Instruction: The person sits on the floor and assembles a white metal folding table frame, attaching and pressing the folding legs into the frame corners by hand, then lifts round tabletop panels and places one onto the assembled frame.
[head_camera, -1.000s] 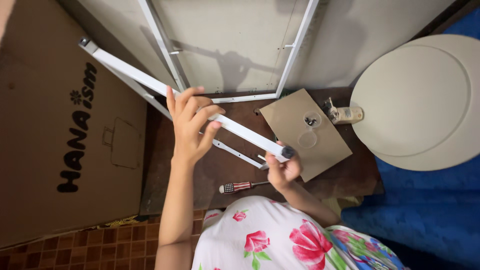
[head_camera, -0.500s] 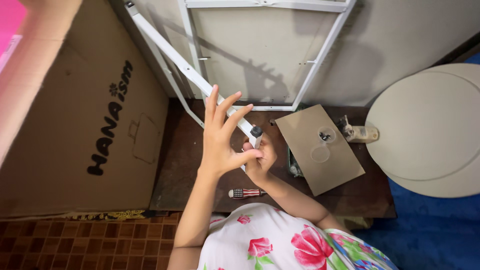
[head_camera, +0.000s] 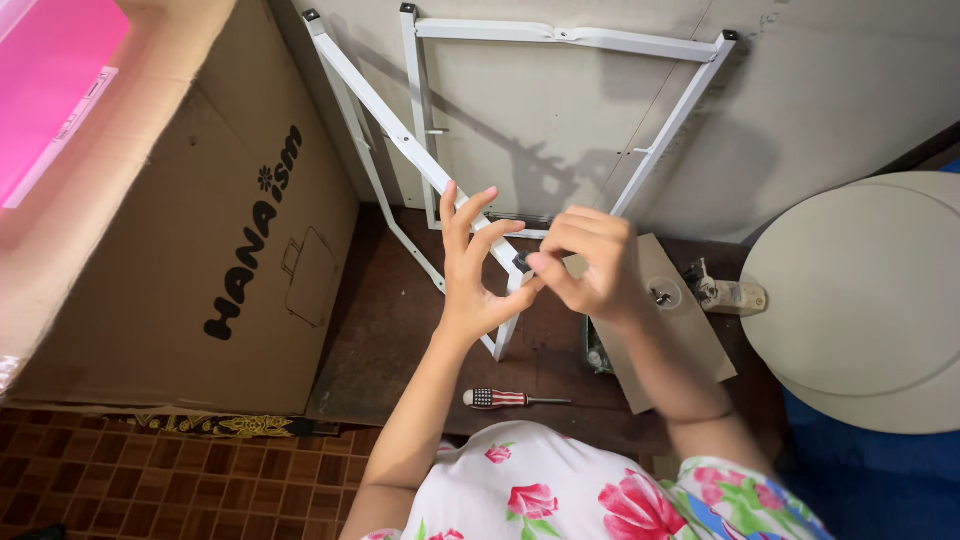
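Note:
My left hand (head_camera: 472, 270) holds the lower end of a white metal bar (head_camera: 392, 127) that slants up to the left, thumb and palm against it and fingers spread. My right hand (head_camera: 588, 262) pinches at the bar's black-capped end (head_camera: 522, 262), fingertips meeting the left thumb. What the right fingers pinch is too small to tell. Behind the hands a white metal frame (head_camera: 570, 36) leans on the wall. A screwdriver (head_camera: 500, 398) with a striped handle lies on the dark wooden surface (head_camera: 385, 330) below my hands.
A large cardboard box (head_camera: 210, 230) stands at the left with a pink sheet (head_camera: 50, 90) above it. A round cream tabletop (head_camera: 870, 300) rests at the right. A brown card packet (head_camera: 680, 330) and a small white fitting (head_camera: 725, 295) lie beside it. Red floor tiles (head_camera: 150, 480) show at bottom left.
The bar's lower end has swung up and closer to upright. My right hand has come from under the bar's end to its tip, meeting the left thumb. The camera view has tilted.

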